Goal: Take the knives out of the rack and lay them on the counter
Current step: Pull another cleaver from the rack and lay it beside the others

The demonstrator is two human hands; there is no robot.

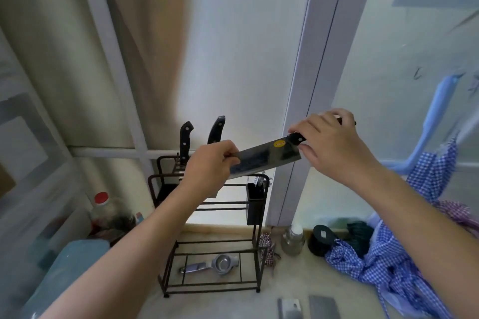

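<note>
Both hands holding cleaver (264, 158) above rack (212, 217): left hand (207, 166) fingers pinching blade tip, right hand (329, 142) fingers gripping handle.

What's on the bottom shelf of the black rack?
A silvery squeezer lies alone on the bottom shelf of the rack. The left arm covers the shelf's left end, so anything there is hidden.

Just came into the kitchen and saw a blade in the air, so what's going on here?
A person is emptying a black wire knife rack. Both hands hold a cleaver in the air above it: the right hand on the handle, the left hand pinching the blade's far end. Two black-handled knives still stand in the rack. Two cleaver blades already lie on the counter in front.
</note>
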